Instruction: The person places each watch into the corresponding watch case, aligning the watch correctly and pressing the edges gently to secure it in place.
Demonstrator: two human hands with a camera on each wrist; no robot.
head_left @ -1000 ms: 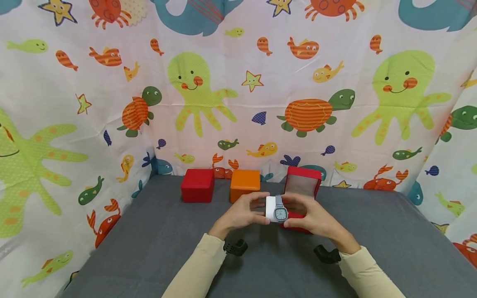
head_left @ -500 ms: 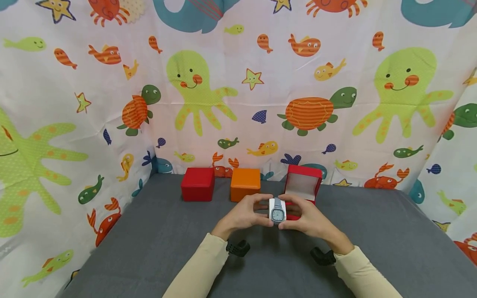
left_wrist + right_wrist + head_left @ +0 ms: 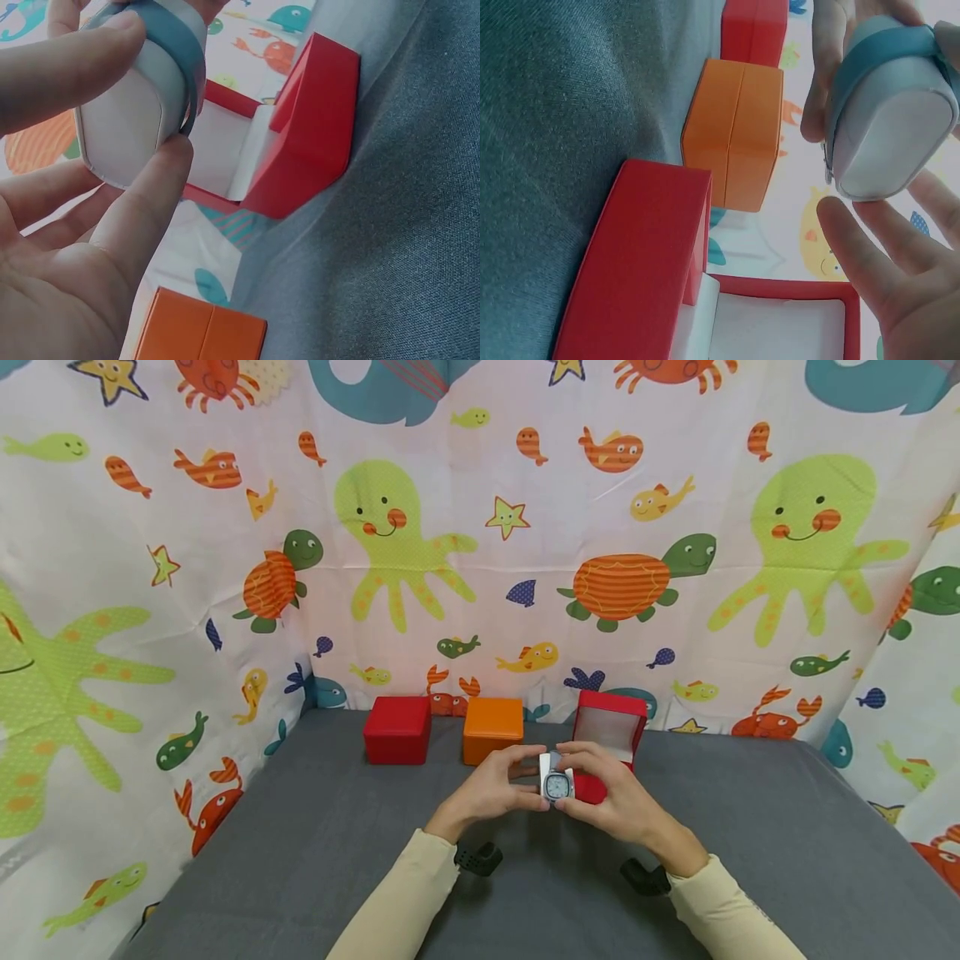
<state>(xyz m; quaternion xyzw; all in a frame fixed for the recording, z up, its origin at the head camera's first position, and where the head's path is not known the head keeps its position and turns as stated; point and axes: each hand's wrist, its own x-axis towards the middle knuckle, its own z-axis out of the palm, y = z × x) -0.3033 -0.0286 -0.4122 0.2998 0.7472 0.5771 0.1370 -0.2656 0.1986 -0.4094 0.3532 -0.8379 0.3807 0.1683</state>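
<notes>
A wristwatch with a grey-blue strap is wrapped round a white watch cushion, held above the table between both hands. My left hand grips the cushion from the left, its thumb on one side and a finger under the other in the left wrist view. On the right side, my right hand pinches the watch, index finger over the strap at the top and thumb at the lower edge. Behind the right hand stands an open red watch box, its lid raised and white lining showing; the hand partly hides its base.
An orange box and a closed red box stand in a row at the back of the grey cloth-covered table. A white curtain printed with sea animals hangs behind and at the sides.
The watch and cushion have shifted slightly left and turned to face the head camera. My right hand has moved left and its index finger now lies over the strap.
</notes>
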